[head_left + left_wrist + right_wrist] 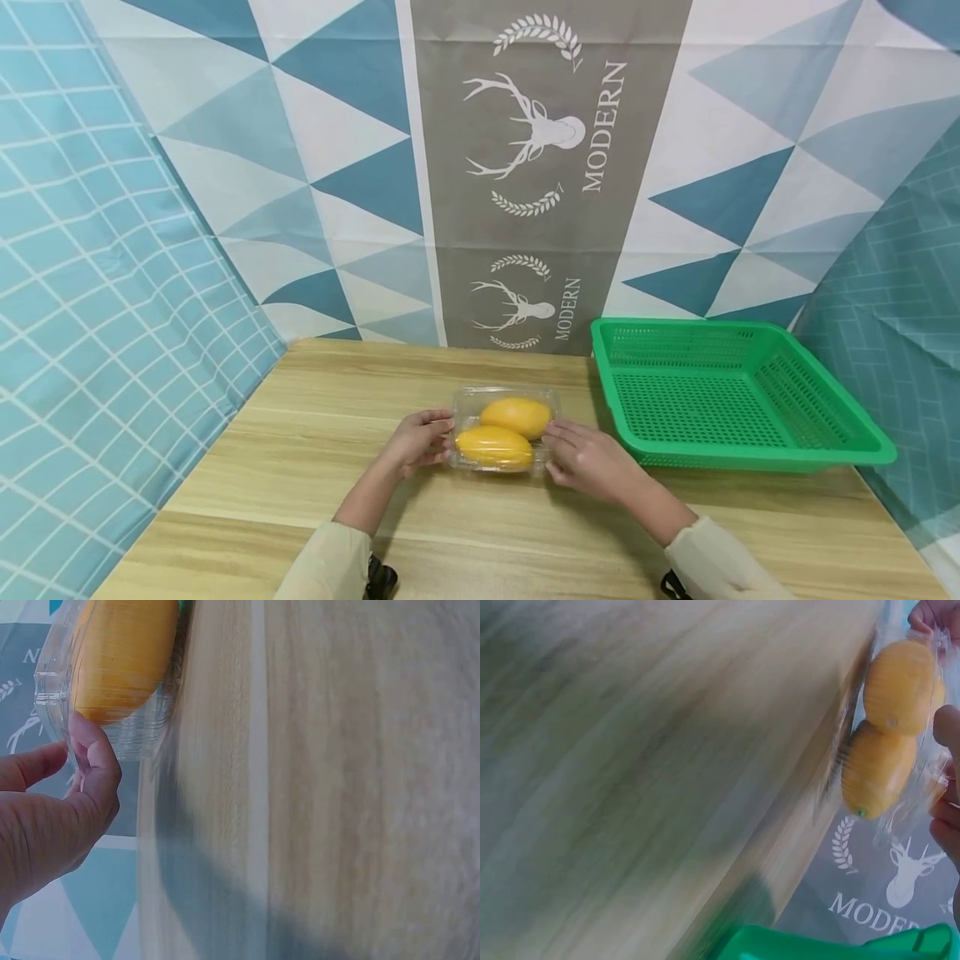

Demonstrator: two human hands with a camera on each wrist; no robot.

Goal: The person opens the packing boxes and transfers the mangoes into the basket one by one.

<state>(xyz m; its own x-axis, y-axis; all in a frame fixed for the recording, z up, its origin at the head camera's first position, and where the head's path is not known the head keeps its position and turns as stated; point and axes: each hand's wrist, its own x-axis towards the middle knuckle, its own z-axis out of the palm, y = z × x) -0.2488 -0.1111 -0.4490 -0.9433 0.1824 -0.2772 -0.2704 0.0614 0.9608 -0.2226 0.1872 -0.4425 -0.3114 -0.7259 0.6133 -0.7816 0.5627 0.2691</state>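
Note:
Two yellow mangoes, a rear one (517, 417) and a front one (495, 447), lie side by side in a clear plastic box (468, 402) with a lid. The left hand (422, 440) pinches the box's left edge between thumb and fingers, as the left wrist view shows close up on the plastic rim (52, 694). At the opposite end, the right hand (588, 458) grips the box's right side. Both mangoes (877, 769) show through the plastic in the right wrist view, where the right hand (948, 780) is partly cut off by the frame edge.
A green perforated plastic basket (750, 454) stands at the back right of the wooden table (300, 467), close to the right hand. Behind the table hangs a patterned cloth (525, 233) with deer heads and triangles. Tiled-pattern sheets (112, 250) flank both sides.

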